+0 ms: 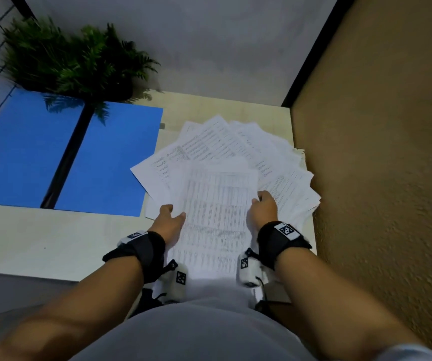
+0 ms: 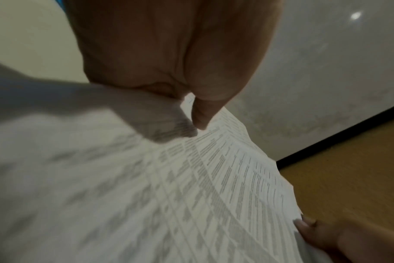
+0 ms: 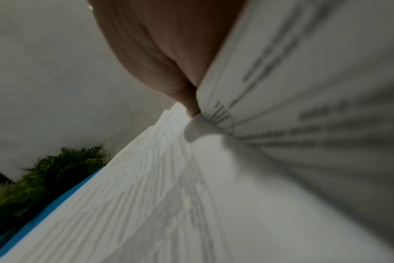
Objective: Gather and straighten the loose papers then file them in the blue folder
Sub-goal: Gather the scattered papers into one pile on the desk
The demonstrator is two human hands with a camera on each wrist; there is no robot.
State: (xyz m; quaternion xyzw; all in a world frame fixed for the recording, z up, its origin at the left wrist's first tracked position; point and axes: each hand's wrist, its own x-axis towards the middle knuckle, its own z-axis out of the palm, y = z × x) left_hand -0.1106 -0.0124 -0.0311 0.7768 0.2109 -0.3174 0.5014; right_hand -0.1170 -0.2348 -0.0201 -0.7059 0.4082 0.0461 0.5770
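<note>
Gripping the papers (image 1: 217,204) at both side edges: the left hand (image 1: 169,221) is pinching the left margin, thumb on top of the printed sheet, and the right hand (image 1: 263,208) is curling its fingers round the right margin. The wrist views are showing each thumb pressing down on the paper with the other fingers hidden beneath.

The papers are lying fanned out on the pale table (image 1: 40,241), near the right edge, with corners sticking out at many angles. Some are overhanging toward the brown wall (image 1: 379,165).

Handling, as a judgement: light, floppy, slippery sheet on sheet; the fan is likely sliding apart if lifted by one side only. Taking hold at both long edges and squeezing inward is looking sound, then tapping an edge on the table.

Room: the wall is crowding the right side closely, so little clearance there. The blue folder (image 1: 110,157) is lying open and flat just to the left, its right edge touching or slightly under the leftmost sheet. A plant (image 1: 66,61) is leaning over the folder's far corner. The near table is offering free space for squaring up.
</note>
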